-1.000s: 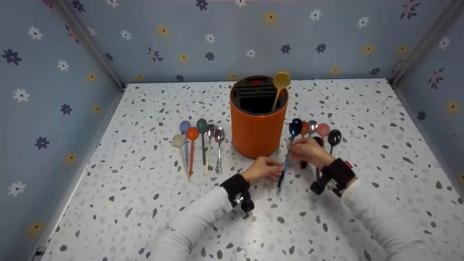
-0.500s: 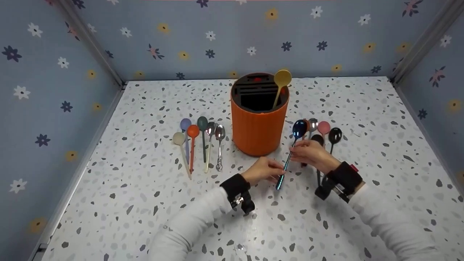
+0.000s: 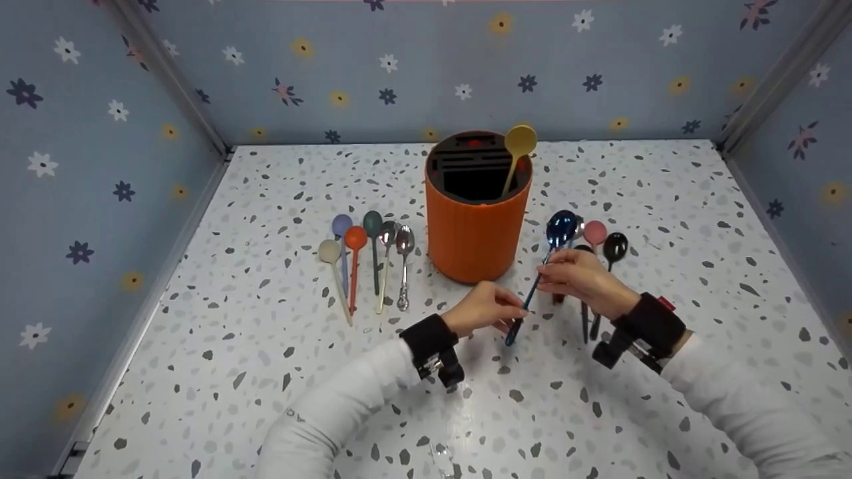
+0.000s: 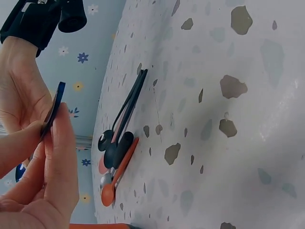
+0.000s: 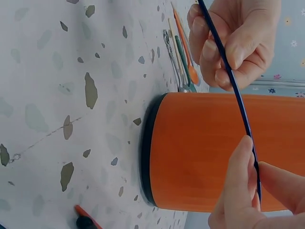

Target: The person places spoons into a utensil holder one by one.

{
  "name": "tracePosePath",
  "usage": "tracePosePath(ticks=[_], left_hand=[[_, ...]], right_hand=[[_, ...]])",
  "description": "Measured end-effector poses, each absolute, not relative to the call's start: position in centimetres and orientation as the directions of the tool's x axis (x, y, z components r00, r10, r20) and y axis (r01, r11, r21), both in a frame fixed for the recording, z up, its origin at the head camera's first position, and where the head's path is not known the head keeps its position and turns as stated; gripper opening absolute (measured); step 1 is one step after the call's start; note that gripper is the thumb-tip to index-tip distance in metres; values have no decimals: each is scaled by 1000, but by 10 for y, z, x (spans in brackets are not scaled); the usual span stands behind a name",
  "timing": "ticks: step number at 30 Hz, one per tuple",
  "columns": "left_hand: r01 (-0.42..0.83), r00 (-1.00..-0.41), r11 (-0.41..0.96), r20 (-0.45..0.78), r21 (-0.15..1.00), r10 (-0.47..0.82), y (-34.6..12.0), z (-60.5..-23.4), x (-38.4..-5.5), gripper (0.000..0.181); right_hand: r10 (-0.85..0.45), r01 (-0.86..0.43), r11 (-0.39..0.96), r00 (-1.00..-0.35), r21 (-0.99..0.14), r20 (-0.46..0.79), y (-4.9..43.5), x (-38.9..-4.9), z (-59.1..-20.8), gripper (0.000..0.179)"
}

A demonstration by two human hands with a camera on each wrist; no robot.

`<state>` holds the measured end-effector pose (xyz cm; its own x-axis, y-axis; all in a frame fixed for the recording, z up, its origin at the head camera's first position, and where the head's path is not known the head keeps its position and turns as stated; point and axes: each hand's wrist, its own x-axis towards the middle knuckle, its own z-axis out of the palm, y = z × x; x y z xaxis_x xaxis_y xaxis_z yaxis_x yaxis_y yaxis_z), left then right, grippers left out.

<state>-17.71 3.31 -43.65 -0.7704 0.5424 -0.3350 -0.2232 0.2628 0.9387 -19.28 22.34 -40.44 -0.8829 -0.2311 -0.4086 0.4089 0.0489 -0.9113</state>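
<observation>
A shiny dark-blue spoon [image 3: 561, 227] with a long thin handle is held tilted, bowl up, in front of the orange utensil holder [image 3: 474, 243]. My right hand [image 3: 587, 279] pinches its handle [image 5: 258, 177] just below the bowl. Lower down, near the handle's end, my left hand [image 3: 484, 310] pinches it between thumb and fingers. A yellow spoon [image 3: 521, 141] stands in the holder, its bowl above the black slotted top. Beside and partly behind my right hand lie other spoons, among them a pink spoon [image 3: 595, 232], a black spoon [image 3: 616, 247] and an orange spoon [image 4: 108, 193].
Left of the holder several spoons lie in a row, including a cream spoon [image 3: 329, 251], an orange-red spoon [image 3: 355, 237], a dark green spoon [image 3: 373, 223] and a silver spoon [image 3: 405, 241]. Flowered panels [image 3: 426, 73] enclose the speckled tabletop [image 3: 266, 266] at back and sides.
The blue spoon's bowl has shifted right and leans further that way, along with my right hand. My left hand now pinches the handle near its lower end, where earlier it was only close to it.
</observation>
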Motion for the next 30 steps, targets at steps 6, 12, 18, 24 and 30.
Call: tracePosePath(ticks=[6,12,18,24,30], left_hand=[[-169,-778,266,-294,949,556,32,-424,-178,18],[-110,-782,274,-253,956,570,29,-406,-179,18],[-28,-795,255,-176,967,580,28,-388,-182,16],[18,-810,236,-124,972,574,28,-372,-186,16],[56,-825,254,-98,966,556,28,-359,-191,17]], right_hand=[[-232,373,27,-900,-927,-369,220,-191,-391,17],[-252,316,60,-913,-947,-320,220,-190,-370,15],[-267,276,100,-918,-956,-293,221,-192,-346,20],[-226,262,66,-936,-963,-270,218,-195,-328,22],[-220,245,24,-945,-969,-244,217,-199,-313,23]])
